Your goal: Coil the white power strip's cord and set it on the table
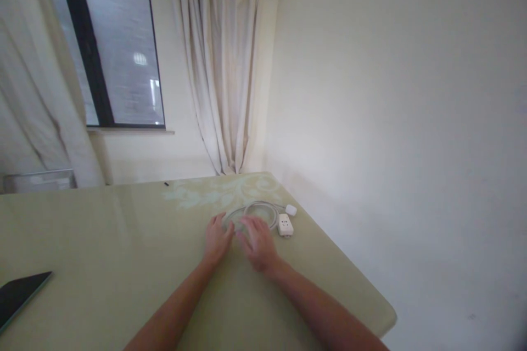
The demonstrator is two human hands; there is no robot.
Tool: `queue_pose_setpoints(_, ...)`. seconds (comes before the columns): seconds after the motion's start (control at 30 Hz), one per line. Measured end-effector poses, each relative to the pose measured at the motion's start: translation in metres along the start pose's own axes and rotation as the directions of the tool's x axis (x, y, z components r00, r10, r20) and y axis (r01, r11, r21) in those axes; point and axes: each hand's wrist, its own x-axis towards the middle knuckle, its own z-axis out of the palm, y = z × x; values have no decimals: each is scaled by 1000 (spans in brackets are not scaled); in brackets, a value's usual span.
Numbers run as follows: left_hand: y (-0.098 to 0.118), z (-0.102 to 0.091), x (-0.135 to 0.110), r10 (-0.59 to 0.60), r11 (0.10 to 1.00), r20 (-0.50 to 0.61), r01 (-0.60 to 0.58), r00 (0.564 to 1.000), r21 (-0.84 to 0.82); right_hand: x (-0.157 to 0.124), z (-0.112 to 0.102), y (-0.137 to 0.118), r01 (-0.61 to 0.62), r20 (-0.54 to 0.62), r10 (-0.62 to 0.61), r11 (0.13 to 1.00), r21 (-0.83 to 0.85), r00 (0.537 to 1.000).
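Note:
A white coiled cable [260,209] lies near the far right corner of a pale green glass-topped table [123,263]. At its right end sit a small white socket block [285,225] and a white plug [291,210]. My left hand [217,238] rests on the near left part of the coil, fingers loosely curled on the cable. My right hand [257,242] lies over the near side of the coil, fingers stretched forward and touching it. Whether either hand grips the cable is not clear.
A dark tablet [18,295] lies at the table's left edge. The table's right edge runs close to a bare white wall [391,120]. A window [115,44] and cream curtains [224,66] stand behind the table. A tiny dark speck [166,184] sits near the far edge.

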Motion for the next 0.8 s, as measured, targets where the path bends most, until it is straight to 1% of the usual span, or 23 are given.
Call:
queue_pose_setpoints(0.03,-5,-10,-7,7,1000,3,-7,1000,-28,-14,9,-12,75,-4,-75,997,3,997)
queue_pose_setpoints(0.07,-10,-21,-15,13,998,8,-13,1000,-57,-25,16,-21,199,53,-198,980,-10,979)
queue_pose_setpoints(0.1,-14,-31,-24,18,996,14,-17,1000,-84,-32,21,-28,303,123,-298,953,-21,946)
queue_pose_setpoints(0.17,-21,-52,-44,27,991,30,-22,999,-135,-34,30,-38,475,277,-450,879,-28,849)
queue_pose_setpoints(0.2,-22,-61,-53,25,985,47,-17,999,-174,-30,35,-43,523,339,-486,852,-21,806)
queue_pose_setpoints(0.27,-22,-77,-69,32,966,102,-4,994,-260,-15,46,-53,555,438,-502,832,9,745)
queue_pose_setpoints(0.33,-18,-87,-79,84,955,157,-35,984,-294,3,62,-66,553,525,-495,831,54,693)
queue_pose_setpoints(0.4,-14,-93,-83,158,963,170,-114,973,-243,16,78,-79,565,591,-503,819,94,631)
queue_pose_setpoints(0.47,-11,-97,-83,194,970,170,-163,966,-182,24,91,-87,585,621,-520,802,120,586)
queue_pose_setpoints(0.5,-10,-98,-81,194,972,179,-165,964,-168,25,95,-88,589,627,-526,798,129,575)
queue_pose_setpoints(0.57,-11,-101,-79,196,975,223,-164,955,-153,23,97,-87,570,625,-522,809,147,581)
queue_pose_setpoints(0.6,-11,-101,-78,205,975,252,-173,946,-142,21,97,-85,550,618,-515,821,155,594)
queue_pose_setpoints(0.67,-14,-101,-78,228,973,303,-205,925,-107,15,93,-80,498,596,-483,853,157,641)
queue_pose_setpoints(0.73,-16,-100,-79,230,973,330,-218,916,-73,11,89,-77,452,582,-449,879,152,678)
queue_pose_setpoints(0.8,-17,-99,-79,209,978,334,-202,919,-55,9,86,-78,420,596,-423,894,153,683)
